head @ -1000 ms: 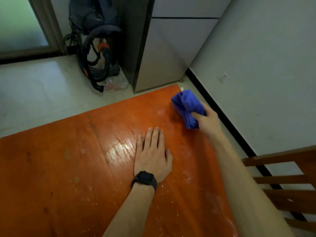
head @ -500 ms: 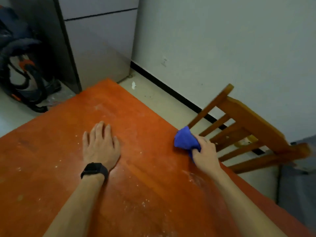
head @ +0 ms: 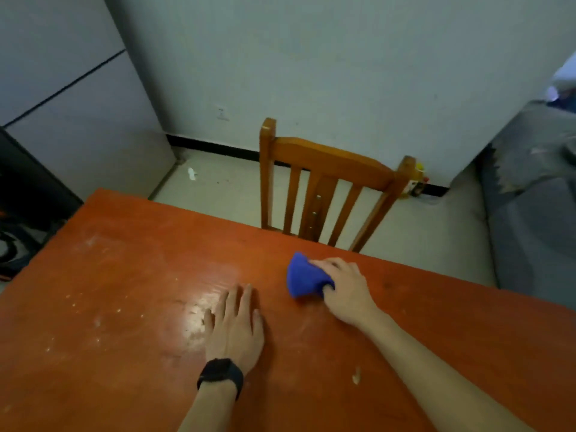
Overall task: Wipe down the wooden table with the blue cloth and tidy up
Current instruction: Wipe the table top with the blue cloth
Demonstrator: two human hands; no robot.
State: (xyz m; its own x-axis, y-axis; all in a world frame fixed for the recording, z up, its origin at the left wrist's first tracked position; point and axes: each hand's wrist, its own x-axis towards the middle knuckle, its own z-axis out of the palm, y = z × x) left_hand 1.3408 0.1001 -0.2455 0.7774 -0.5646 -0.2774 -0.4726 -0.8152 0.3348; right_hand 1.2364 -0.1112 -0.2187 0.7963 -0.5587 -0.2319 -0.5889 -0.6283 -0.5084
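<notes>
Overall, the head view looks down on a glossy orange-red wooden table that fills the lower half of the frame. Our right hand, just right of centre, grips a bunched bright blue cloth. The fingers curl over its top and the thumb tucks against its near side. The cloth presses on the tabletop near the far edge. Our left hand, at lower centre, lies flat on the wood with its fingers straight and close together, holding nothing. A black wristwatch sits on that wrist.

We judge that a sweep away from us would carry dust over the far edge onto the pale floor. It would land by the slatted brown wooden chair at upper centre, leaving more to tidy. The bunched cloth meets the wood over a small patch, so strokes may leave strips unwiped. Pale specks lie at the left of the frame, and a pale crumb lies at lower right beside the right forearm. Both are well apart from the cloth and could be missed. The flat left palm also covers wood that the cloth cannot reach.

The cloth sticks out to the left of the right hand that grips it. It sits up and to the right of the left fingertips, near them but apart.
</notes>
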